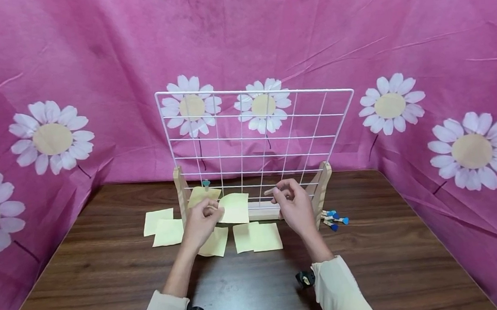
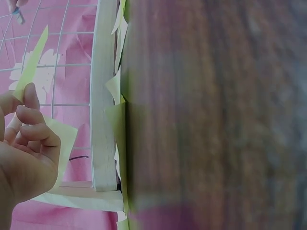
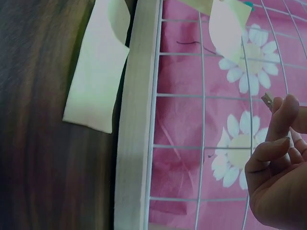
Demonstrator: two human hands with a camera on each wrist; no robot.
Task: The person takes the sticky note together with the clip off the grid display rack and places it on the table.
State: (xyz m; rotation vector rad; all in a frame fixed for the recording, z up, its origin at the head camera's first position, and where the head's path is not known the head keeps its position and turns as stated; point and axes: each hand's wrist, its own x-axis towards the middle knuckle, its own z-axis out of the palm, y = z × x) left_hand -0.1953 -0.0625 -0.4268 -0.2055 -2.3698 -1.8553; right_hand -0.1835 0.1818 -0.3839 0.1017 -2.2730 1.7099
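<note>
My left hand (image 1: 203, 222) pinches a pale yellow sticky note (image 1: 236, 208) by its left edge, in front of the lower part of a white wire grid (image 1: 240, 138). In the left wrist view this note (image 2: 34, 62) stands nearly edge-on above the fingertips. My right hand (image 1: 296, 207) pinches a small wooden clothespin (image 3: 267, 99) between thumb and forefinger, a little right of the note and apart from it. Another sticky note (image 1: 196, 194) hangs on the grid's lower left, held by a clothespin with a teal heart-shaped top (image 1: 206, 183). My left hand partly covers that hanging note.
Wooden feet (image 1: 321, 188) hold the grid upright on a dark wooden table (image 1: 384, 261). Loose sticky notes (image 1: 267, 237) lie before the grid, with overlapping ones (image 1: 168, 232) at left. Several blue-topped clothespins (image 1: 334, 227) lie by the right foot. A pink flowered cloth (image 1: 239, 39) hangs behind.
</note>
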